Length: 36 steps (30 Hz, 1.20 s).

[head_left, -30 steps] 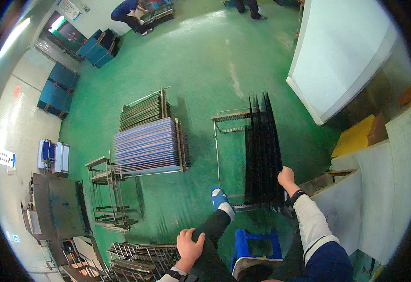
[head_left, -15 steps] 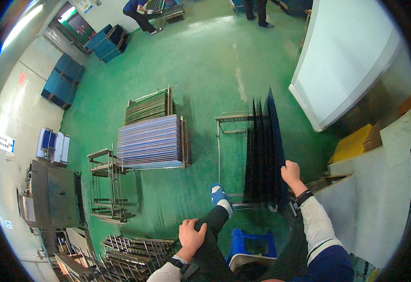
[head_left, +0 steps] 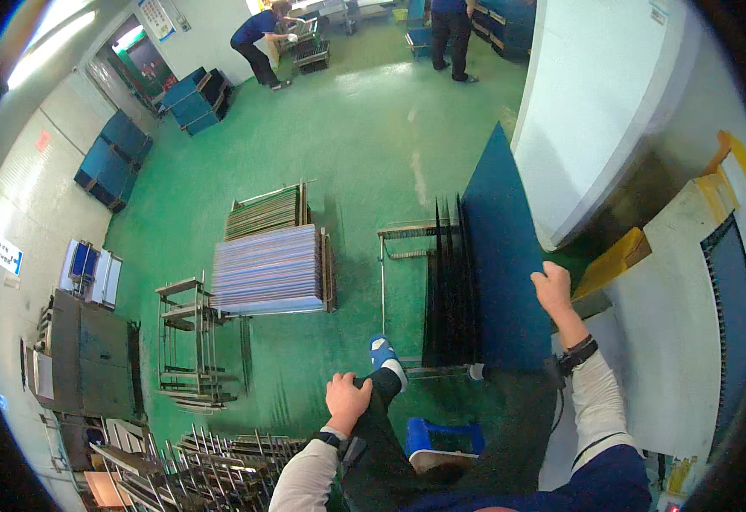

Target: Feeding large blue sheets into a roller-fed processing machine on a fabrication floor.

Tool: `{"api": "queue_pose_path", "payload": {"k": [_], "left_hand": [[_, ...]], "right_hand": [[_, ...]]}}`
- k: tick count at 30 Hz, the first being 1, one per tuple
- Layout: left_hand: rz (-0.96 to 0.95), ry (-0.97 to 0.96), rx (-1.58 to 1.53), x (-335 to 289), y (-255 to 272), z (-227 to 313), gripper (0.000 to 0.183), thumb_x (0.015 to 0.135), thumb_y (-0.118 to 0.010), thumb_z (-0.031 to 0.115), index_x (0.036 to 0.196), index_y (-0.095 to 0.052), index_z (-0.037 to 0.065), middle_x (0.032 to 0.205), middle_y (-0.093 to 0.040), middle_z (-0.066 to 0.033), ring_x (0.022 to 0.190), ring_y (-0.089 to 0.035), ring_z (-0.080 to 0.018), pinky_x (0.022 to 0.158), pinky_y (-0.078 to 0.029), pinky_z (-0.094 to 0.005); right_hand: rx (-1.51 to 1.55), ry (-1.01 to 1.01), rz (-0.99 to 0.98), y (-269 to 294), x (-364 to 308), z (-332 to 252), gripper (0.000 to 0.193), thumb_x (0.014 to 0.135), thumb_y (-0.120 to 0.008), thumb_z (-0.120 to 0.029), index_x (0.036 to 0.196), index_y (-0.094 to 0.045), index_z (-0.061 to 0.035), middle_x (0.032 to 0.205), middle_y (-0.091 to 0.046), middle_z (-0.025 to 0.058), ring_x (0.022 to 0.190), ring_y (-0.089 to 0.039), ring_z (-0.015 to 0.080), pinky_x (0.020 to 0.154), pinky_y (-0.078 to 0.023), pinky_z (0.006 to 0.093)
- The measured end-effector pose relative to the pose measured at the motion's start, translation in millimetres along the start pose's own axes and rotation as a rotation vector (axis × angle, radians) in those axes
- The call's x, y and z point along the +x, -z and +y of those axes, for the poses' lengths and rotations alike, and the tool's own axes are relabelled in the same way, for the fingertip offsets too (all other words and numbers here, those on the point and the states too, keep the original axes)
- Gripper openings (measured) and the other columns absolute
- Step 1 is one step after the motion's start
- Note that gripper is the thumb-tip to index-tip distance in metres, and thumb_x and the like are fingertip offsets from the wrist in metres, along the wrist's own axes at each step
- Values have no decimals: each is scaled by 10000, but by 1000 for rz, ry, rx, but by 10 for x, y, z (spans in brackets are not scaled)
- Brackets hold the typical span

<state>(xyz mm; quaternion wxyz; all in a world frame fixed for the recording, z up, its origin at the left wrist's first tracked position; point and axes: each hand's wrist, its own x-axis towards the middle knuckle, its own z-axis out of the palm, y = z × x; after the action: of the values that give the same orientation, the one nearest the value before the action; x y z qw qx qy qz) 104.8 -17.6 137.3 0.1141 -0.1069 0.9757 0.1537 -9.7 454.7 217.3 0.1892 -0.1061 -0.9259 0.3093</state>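
Fingers of the right hand [head_left: 554,288] curl over the upper edge of a large dark blue panel [head_left: 501,256], clamped on it as it leans out from a metal rack [head_left: 407,247] of thin dark sheets [head_left: 443,290] standing on edge on the green floor [head_left: 347,145]. A second ago that same hand rested on the top of the upright dark sheets and no broad blue face showed; half a second ago one sheet was only beginning to tip. Now the panel's flat side is turned up toward the camera, well clear of its neighbours at the top, so it appears to be coming out of the rack, though its lower edge looks to be down among the rack's bars.

The right arm reaches forward and up, nearly straight, wrist bent slightly back, a dark wristband [head_left: 578,352] showing above the white sleeve. The left hand [head_left: 347,401] lies closed on the person's own raised knee, fingers together in a loose fist, holding nothing; it has barely moved. A blue shoe [head_left: 381,348] is planted by the rack's foot.

To the left stands a stack of pale striped sheets [head_left: 269,271] on another rack, with empty wire frames [head_left: 187,341] beside it. Two other people work at the far end of the floor.
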Motion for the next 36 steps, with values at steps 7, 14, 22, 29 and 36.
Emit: {"api": "queue_pose_path", "payload": {"k": [7, 14, 22, 29, 36], "left_hand": [[73, -109, 86, -118, 13, 147, 459, 805, -660, 446, 1021, -699, 43, 1079, -622, -167, 1071, -567, -361, 858, -497, -433], [-819, -380, -646, -870, 5, 1506, 591, 891, -593, 578, 1127, -676, 43, 1067, -686, -107, 1050, -613, -253, 908, -480, -367], [-1558, -9, -1568, -1440, -289, 2377, 616, 960, -491, 571, 1283, -467, 47, 1127, -614, -109, 1105, -579, -278, 963, -460, -394], [-1305, 193, -1900, -1381, -13, 2806, 314, 948, -607, 437, 950, -524, 134, 882, -592, -54, 829, -577, -252, 827, -502, -374], [-1199, 138, -1966, -1230, 928, 3328, 550, 967, -547, 483, 1337, -480, 82, 1304, -565, -82, 1199, -519, -277, 1046, -387, -455]], "right_hand": [[146, -58, 112, 1252, -318, -180, 255, 778, -618, -81, 679, -399, 5, 594, -377, 60, 592, -385, 107, 525, -334, 354], [413, -113, 224, 2158, -855, -241, 83, 848, -610, -82, 856, -643, -6, 751, -561, -26, 702, -498, 82, 619, -399, 282], [562, -143, 369, 2622, -1535, -545, 80, 868, -617, -91, 828, -619, -22, 756, -553, -33, 701, -468, 60, 626, -373, 256], [635, -25, 526, 2768, -1915, -911, 96, 891, -601, -71, 948, -637, -2, 791, -555, -30, 715, -435, 70, 614, -354, 280], [502, 114, 566, 2874, -2328, -1187, 217, 919, -584, -73, 1120, -605, 5, 919, -591, 1, 761, -472, 93, 655, -384, 269]]}}
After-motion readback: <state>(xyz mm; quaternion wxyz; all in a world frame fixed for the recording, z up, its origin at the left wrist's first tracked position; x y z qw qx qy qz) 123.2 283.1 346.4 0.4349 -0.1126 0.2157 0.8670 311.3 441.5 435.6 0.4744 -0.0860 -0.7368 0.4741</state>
